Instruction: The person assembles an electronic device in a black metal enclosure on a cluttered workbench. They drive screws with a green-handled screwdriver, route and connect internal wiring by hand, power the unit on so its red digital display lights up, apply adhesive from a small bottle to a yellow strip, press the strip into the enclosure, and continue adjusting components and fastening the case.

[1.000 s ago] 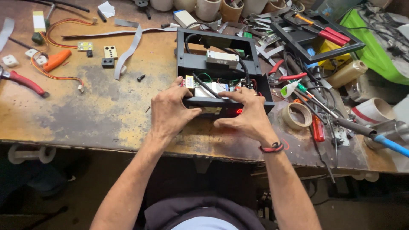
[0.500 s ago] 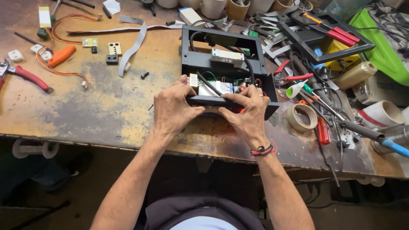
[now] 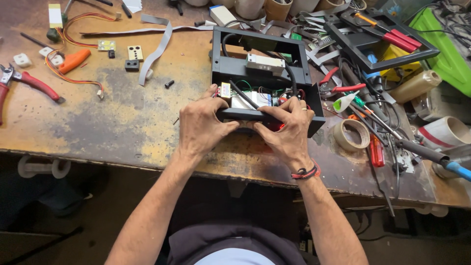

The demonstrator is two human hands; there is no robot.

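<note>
A black open electronics case (image 3: 265, 54) lies on the worn wooden workbench (image 3: 117, 122), with a circuit board, coloured wires and a grey metal block inside. My left hand (image 3: 201, 125) grips the case's near wall at its left end, thumb along the front. My right hand (image 3: 287, 130) holds the same wall to the right, fingers curled over the edge and into the case. A red and black cord sits on my right wrist.
Red-handled pliers (image 3: 29, 81), an orange part with wires (image 3: 73, 60) and a grey ribbon cable (image 3: 157, 44) lie to the left. At right: a roll of tape (image 3: 351, 135), screwdrivers (image 3: 378, 147), a black frame (image 3: 378, 37), a green object (image 3: 449, 44), cups.
The view has shifted slightly. Both hands stay on the case's near wall; my right hand's fingers have curled further over the edge.
</note>
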